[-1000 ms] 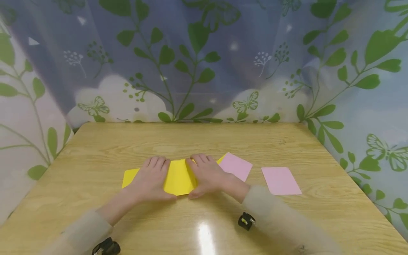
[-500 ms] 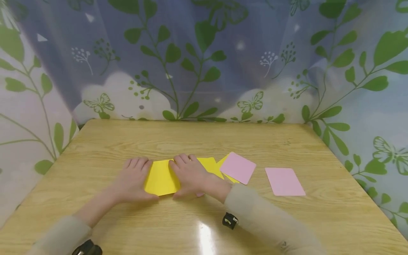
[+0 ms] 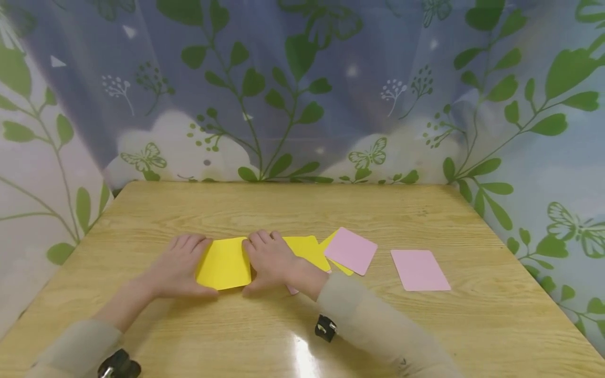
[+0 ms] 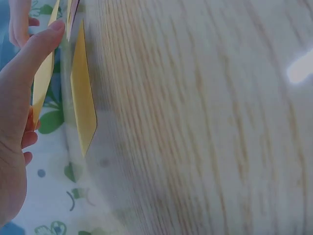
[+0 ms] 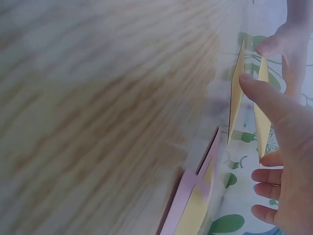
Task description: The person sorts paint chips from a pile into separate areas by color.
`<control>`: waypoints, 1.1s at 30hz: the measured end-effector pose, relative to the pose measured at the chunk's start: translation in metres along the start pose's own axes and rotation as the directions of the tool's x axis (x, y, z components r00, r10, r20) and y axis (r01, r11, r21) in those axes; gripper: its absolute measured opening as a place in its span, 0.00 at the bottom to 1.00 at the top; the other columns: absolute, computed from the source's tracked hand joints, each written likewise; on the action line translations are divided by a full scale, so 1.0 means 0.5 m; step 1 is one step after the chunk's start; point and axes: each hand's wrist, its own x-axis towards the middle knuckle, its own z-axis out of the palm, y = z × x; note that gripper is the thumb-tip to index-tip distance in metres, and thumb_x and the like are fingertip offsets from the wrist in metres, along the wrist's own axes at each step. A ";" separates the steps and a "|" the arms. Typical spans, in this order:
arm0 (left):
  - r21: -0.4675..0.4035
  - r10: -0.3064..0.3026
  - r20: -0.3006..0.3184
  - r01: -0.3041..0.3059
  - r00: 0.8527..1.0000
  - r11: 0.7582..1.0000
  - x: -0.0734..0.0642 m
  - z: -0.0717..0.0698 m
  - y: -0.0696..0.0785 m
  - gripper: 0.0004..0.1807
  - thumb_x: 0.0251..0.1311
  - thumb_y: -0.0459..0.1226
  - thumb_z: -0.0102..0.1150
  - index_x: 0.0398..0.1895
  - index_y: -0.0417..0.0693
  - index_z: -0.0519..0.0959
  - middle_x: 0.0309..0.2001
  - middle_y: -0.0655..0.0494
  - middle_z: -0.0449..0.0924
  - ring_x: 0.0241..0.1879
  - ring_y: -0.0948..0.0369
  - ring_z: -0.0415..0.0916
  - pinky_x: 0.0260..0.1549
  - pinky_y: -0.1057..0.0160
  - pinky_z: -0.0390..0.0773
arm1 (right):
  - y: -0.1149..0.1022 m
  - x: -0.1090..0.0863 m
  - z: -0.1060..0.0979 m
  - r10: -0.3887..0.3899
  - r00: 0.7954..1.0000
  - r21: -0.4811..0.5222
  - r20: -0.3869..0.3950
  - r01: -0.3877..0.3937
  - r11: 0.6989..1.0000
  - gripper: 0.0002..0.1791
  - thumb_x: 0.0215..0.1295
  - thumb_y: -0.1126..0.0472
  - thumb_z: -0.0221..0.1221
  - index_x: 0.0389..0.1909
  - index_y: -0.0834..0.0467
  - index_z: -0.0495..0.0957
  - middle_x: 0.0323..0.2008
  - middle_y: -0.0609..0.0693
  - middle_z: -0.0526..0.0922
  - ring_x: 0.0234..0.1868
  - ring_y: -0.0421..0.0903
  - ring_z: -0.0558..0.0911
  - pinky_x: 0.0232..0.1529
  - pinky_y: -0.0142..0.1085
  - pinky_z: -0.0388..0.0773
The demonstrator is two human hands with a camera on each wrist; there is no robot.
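Note:
My left hand (image 3: 177,266) and right hand (image 3: 273,262) hold a square yellow card (image 3: 224,264) by its opposite sides, thumbs at the near edge and fingers at the far one. In the left wrist view the held card (image 4: 45,81) is raised off the table, apart from a second yellow card (image 4: 83,93) lying below it. The right wrist view shows the held card (image 5: 262,117) and that lower yellow card (image 5: 235,100) too. Just right of my right hand lies another yellow card (image 3: 309,252), partly covered by the hand, with a pink edge showing under it.
Farther right, a tilted pink card (image 3: 352,251) overlaps a yellow card (image 3: 347,270). A separate pink card (image 3: 420,270) lies beyond them. The wooden table (image 3: 283,210) is backed by a leaf-patterned curtain (image 3: 302,105).
Both hands have moved left across the table with the yellow card between them. The yellow card right of my right hand, and the pink edge under it, have come into view.

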 end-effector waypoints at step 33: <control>-0.011 -0.075 0.132 0.077 0.988 0.997 -0.019 0.007 -0.025 0.60 0.36 0.74 0.55 0.58 0.31 0.65 0.54 0.38 0.66 0.55 0.43 0.60 0.54 0.40 0.60 | -0.030 0.044 0.009 -0.003 0.998 0.037 0.056 0.001 0.999 0.52 0.44 0.21 0.51 0.63 0.55 0.62 0.53 0.47 0.68 0.54 0.44 0.64 0.48 0.36 0.61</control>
